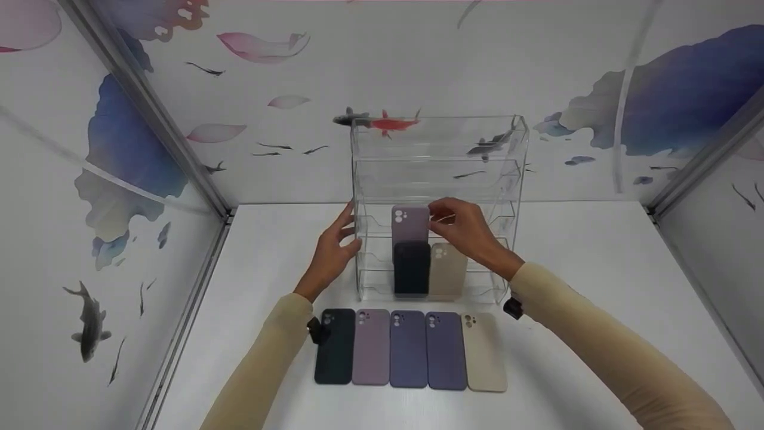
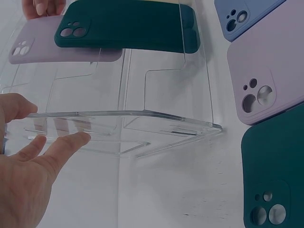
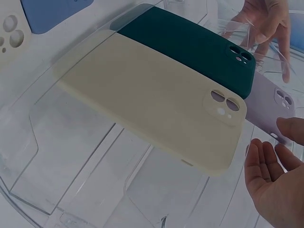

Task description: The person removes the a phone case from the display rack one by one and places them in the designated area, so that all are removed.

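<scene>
My right hand (image 1: 468, 230) pinches the upper right edge of a light purple phone case (image 1: 410, 220), upright in a clear tiered display rack (image 1: 439, 155). In front of it, one tier lower, a dark green phone case (image 1: 412, 269) covers its lower part. Beside the green one leans a cream phone case (image 1: 449, 272), its camera cutouts toward the top. My left hand (image 1: 334, 254) touches the rack's left side panel (image 2: 142, 114), its fingers spread along it. The right wrist view shows the purple case (image 3: 268, 107) partly behind the green one.
On the white table (image 1: 268, 239) before the rack lies a row of phone cases: dark green (image 1: 334, 352), light purple (image 1: 371, 352), two blue-violet (image 1: 409, 352) and cream (image 1: 486, 358). A printed wall panel (image 1: 418, 60) stands behind the rack, with side panels left and right.
</scene>
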`<action>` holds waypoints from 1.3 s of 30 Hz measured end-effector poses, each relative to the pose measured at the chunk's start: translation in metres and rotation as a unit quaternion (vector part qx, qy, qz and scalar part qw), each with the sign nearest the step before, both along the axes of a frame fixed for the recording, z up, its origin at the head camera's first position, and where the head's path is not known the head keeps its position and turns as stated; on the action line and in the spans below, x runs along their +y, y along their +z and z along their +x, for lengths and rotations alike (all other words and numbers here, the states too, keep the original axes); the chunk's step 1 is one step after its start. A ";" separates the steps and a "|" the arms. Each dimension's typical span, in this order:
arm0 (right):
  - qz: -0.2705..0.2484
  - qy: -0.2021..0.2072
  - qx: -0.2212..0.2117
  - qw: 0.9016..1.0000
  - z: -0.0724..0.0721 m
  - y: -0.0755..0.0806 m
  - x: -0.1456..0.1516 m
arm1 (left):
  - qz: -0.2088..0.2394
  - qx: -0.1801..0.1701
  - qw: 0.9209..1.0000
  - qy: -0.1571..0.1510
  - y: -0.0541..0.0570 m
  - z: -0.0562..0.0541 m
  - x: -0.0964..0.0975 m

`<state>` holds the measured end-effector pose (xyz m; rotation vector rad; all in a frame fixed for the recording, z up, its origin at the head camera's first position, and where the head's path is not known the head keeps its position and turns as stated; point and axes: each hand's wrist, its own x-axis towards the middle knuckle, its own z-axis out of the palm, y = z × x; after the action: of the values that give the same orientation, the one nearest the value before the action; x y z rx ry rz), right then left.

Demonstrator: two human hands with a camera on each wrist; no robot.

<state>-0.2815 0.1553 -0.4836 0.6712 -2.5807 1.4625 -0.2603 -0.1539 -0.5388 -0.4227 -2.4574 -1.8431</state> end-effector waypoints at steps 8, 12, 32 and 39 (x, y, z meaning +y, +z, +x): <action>0.008 -0.007 0.006 1.000 -0.002 -0.002 -0.006 | -0.001 -0.004 1.000 0.003 0.001 0.001 0.000; 0.006 -0.014 0.008 1.000 -0.002 -0.002 -0.006 | -0.001 -0.005 1.000 0.002 0.001 0.001 0.000; -0.035 -0.014 0.048 0.998 0.002 0.004 0.005 | 0.002 -0.011 1.000 -0.002 0.001 0.000 0.000; -0.061 -0.027 0.072 0.995 0.006 0.016 0.012 | -0.004 -0.008 1.000 0.004 0.002 0.001 0.001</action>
<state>-0.2758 0.1669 -0.4673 0.6592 -2.3629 1.4834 -0.2597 -0.1531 -0.5369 -0.4009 -2.4730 -1.8415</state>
